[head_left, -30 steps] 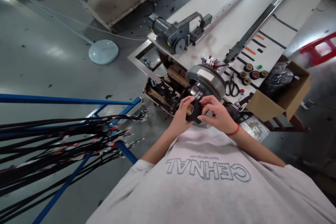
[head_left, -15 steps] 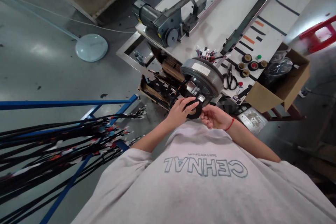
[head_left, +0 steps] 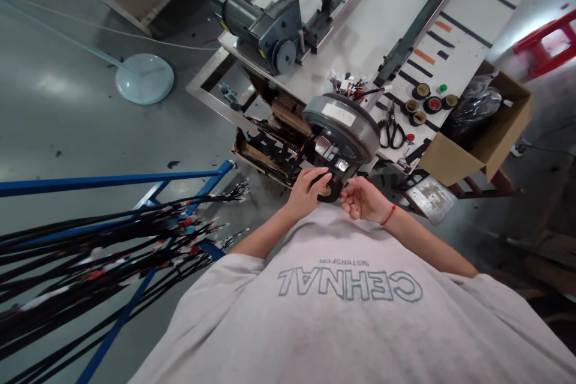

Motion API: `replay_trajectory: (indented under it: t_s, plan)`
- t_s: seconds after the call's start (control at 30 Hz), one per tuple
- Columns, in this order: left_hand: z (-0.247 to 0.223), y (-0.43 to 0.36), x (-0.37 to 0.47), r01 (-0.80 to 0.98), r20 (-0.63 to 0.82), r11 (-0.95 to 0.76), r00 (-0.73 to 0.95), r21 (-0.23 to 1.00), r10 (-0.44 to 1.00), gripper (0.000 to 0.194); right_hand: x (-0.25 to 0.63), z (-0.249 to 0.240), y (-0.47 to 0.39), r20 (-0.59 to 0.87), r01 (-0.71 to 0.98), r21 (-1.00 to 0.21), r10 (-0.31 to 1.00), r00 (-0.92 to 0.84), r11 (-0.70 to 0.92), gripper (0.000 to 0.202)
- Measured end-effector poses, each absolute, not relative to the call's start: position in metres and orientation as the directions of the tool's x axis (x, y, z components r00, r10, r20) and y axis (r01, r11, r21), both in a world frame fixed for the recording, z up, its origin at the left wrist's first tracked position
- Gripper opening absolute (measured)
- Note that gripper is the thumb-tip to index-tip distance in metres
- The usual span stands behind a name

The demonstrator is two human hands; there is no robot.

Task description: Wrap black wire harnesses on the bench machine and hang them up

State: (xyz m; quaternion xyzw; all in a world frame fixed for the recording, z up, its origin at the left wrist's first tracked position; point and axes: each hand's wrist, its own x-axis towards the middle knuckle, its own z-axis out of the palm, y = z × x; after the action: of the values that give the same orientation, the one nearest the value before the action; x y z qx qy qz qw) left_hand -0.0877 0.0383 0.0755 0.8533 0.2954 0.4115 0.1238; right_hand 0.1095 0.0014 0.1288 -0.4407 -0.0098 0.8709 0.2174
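Note:
A black tape roll (head_left: 330, 191) with a tan core is at the machine's near side, close to my shirt. My left hand (head_left: 307, 192) rests on its left side, fingers bent over it. At its right edge is my right hand (head_left: 362, 198), fingers curled in, with a red string on the wrist; whatever its fingertips pinch is too small to make out. Just beyond the roll stands a round grey machine (head_left: 344, 126) with a white label. Wires with coloured connectors (head_left: 348, 85) lie behind it.
Scissors (head_left: 392, 130) and several tape rolls (head_left: 422, 91) lie on the white table (head_left: 373, 18). An open cardboard box (head_left: 510, 126) stands right. A motor unit (head_left: 270, 30) is at the back. Black cables (head_left: 135, 240) hang on a blue rack (head_left: 112, 182) at left.
The view has shifted a little, so the table and machine appear slightly farther left and higher. My right hand's fingers look slightly looser; both hands remain beside the tape roll.

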Motion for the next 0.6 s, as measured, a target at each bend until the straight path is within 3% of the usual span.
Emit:
replay_trajectory:
  t_s: [0.1, 0.27, 0.43, 0.6]
  plan:
    - [0.077, 0.042, -0.089, 0.389, 0.606, -0.813, 0.541, 0.434, 0.583, 0.054, 0.113, 0.13, 0.004, -0.764, -0.311, -0.172, 0.326, -0.557, -0.935, 0.038]
    - [0.079, 0.049, -0.089, 0.365, 0.575, -0.828, 0.598, 0.426, 0.559, 0.054, 0.108, 0.133, 0.008, -0.824, -0.308, -0.131, 0.276, -0.495, -0.942, 0.023]
    - [0.073, 0.051, -0.089, 0.351, 0.57, -0.827, 0.602, 0.439, 0.559, 0.054, 0.111, 0.139, 0.011, -0.802, -0.33, -0.107, 0.277, -0.529, -0.938, 0.038]
    - [0.061, 0.049, -0.089, 0.345, 0.543, -0.83, 0.634, 0.437, 0.55, 0.054, 0.114, 0.14, 0.011, -0.852, -0.317, -0.13, 0.269, -0.449, -0.939, 0.027]
